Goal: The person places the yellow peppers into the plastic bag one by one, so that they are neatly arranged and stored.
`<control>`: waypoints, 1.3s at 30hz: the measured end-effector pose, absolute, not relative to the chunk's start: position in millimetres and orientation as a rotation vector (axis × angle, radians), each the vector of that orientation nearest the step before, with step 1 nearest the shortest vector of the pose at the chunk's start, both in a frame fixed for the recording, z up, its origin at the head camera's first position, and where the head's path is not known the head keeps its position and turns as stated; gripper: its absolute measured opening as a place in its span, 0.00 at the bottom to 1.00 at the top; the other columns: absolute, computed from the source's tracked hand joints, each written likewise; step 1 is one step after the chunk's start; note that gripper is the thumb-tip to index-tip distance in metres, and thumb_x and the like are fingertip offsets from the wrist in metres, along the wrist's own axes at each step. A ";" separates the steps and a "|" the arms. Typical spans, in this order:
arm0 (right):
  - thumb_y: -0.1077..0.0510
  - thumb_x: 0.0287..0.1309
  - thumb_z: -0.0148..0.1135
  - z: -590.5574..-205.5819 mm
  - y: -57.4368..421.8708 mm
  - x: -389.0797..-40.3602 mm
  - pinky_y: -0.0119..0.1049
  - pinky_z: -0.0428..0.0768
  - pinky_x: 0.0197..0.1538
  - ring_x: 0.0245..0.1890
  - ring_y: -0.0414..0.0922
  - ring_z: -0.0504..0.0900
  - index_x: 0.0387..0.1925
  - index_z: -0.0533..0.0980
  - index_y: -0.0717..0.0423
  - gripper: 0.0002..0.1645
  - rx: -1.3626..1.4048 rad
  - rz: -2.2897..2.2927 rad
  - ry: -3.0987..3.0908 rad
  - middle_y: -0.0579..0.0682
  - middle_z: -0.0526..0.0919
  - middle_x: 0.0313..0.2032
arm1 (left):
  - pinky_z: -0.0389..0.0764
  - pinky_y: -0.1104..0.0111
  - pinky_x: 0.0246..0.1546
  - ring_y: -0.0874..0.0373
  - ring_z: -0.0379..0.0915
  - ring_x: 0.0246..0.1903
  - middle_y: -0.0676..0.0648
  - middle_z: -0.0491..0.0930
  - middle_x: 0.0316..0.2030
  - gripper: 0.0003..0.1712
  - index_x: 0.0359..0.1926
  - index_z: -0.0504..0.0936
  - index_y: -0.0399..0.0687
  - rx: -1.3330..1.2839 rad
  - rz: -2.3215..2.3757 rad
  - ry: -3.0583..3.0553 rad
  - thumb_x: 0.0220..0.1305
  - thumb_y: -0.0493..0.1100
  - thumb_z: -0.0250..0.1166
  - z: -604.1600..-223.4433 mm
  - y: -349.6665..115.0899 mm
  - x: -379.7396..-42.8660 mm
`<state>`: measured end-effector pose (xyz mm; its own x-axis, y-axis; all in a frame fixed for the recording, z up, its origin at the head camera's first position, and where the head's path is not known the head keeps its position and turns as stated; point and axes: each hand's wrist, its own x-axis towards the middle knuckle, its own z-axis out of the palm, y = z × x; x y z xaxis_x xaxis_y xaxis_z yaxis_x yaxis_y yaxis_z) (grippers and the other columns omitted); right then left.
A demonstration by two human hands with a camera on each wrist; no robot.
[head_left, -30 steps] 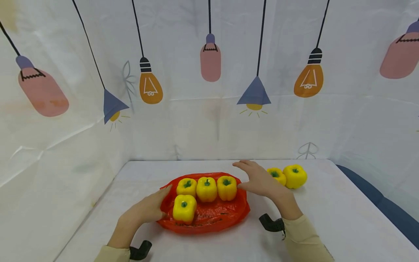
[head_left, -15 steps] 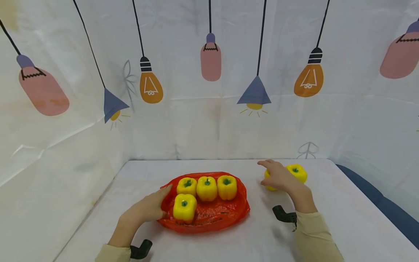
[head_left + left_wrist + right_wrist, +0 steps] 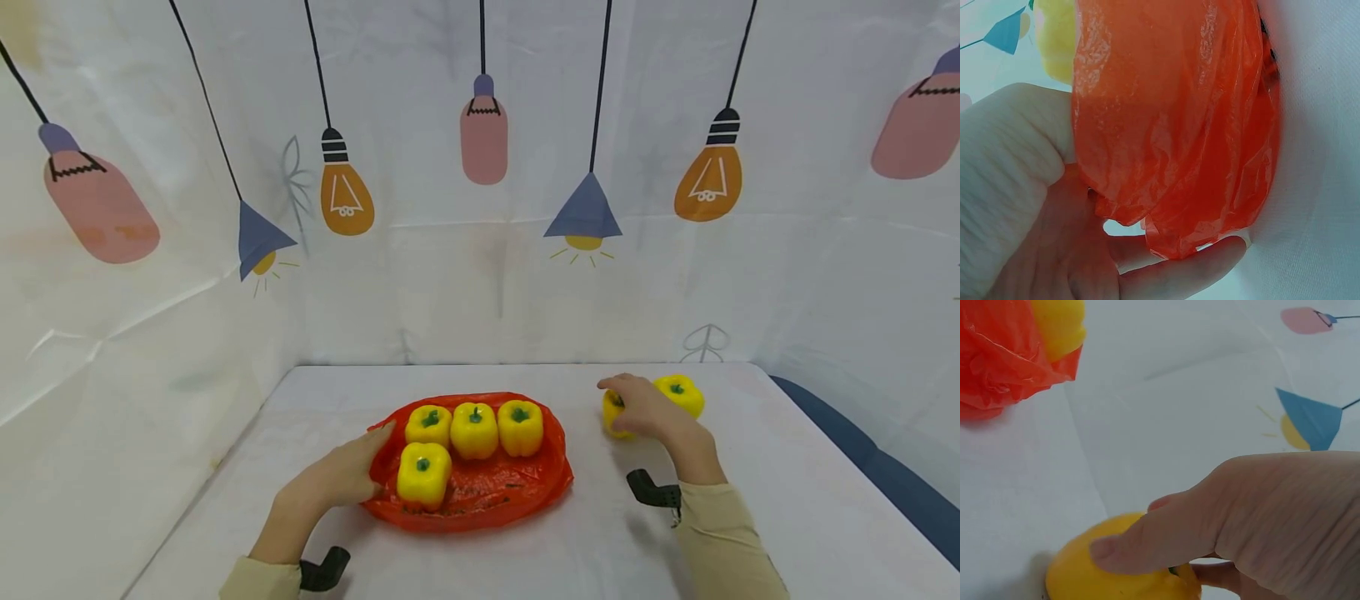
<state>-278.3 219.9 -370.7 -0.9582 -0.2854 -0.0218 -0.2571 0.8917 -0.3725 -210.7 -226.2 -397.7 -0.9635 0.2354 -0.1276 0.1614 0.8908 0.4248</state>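
My left hand [image 3: 337, 477] holds the left rim of a red plastic-covered tray [image 3: 517, 496]; in the left wrist view its thumb is at the rim and its fingers lie along the red plastic [image 3: 1166, 125]. Several yellow bell peppers [image 3: 474, 435] sit upright in the tray, with green stems on top. To the right, my right hand [image 3: 656, 412] grips another yellow bell pepper [image 3: 1079, 569] on the white table, thumb across its near side and fingers mostly hidden. Just behind that hand stands one more yellow bell pepper [image 3: 681, 392], partly covered by it.
The white table [image 3: 570, 558] reaches back to a white curtain [image 3: 450, 308] printed with hanging lamps and bulbs. A dark blue chair [image 3: 847, 425] stands beyond the table's right edge. A black wrist mount [image 3: 324, 571] sits on the left arm.
My right hand has moved right from the tray's right side to the nearer loose bell pepper and taken hold of it. My left hand stays at the tray's left rim.
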 end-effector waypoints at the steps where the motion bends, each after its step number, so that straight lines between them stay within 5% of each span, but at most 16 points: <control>1: 0.65 0.47 0.69 -371.1 219.7 -278.0 0.64 0.70 0.65 0.61 0.64 0.70 0.64 0.72 0.60 0.38 -0.423 -0.580 2.972 0.66 0.73 0.63 | 0.68 0.40 0.67 0.44 0.66 0.68 0.44 0.66 0.72 0.50 0.75 0.60 0.44 0.305 0.625 2.883 0.51 0.38 0.71 -397.8 -226.3 -210.7; 11: 0.69 0.39 0.67 -370.0 214.6 -278.8 0.62 0.73 0.63 0.56 0.59 0.73 0.62 0.74 0.56 0.41 -0.450 -0.652 2.969 0.62 0.75 0.62 | 0.68 0.40 0.67 0.44 0.66 0.68 0.44 0.66 0.72 0.50 0.75 0.60 0.44 0.313 0.635 2.888 0.51 0.38 0.72 -397.5 -225.7 -210.7; 29: 0.64 0.39 0.66 -345.1 189.6 -258.5 0.61 0.76 0.59 0.57 0.56 0.73 0.60 0.76 0.52 0.38 -0.629 -0.697 3.044 0.57 0.76 0.61 | 0.66 0.40 0.68 0.43 0.65 0.68 0.42 0.65 0.72 0.50 0.75 0.60 0.44 0.322 0.609 2.885 0.52 0.38 0.70 -395.6 -225.1 -209.9; 39: 0.61 0.38 0.69 -329.6 157.6 -235.7 0.54 0.81 0.58 0.58 0.48 0.72 0.60 0.76 0.45 0.39 -0.763 -0.786 2.925 0.44 0.78 0.59 | 0.68 0.40 0.66 0.44 0.65 0.69 0.45 0.66 0.72 0.50 0.76 0.60 0.46 0.290 0.611 2.887 0.52 0.38 0.71 -398.6 -226.4 -209.9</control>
<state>-235.7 157.6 -329.6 -0.8804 -0.4621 0.1061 -0.4531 0.7540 -0.4757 -209.9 -226.4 -398.6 -0.9656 0.2251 -0.1304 0.1529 0.8967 0.4154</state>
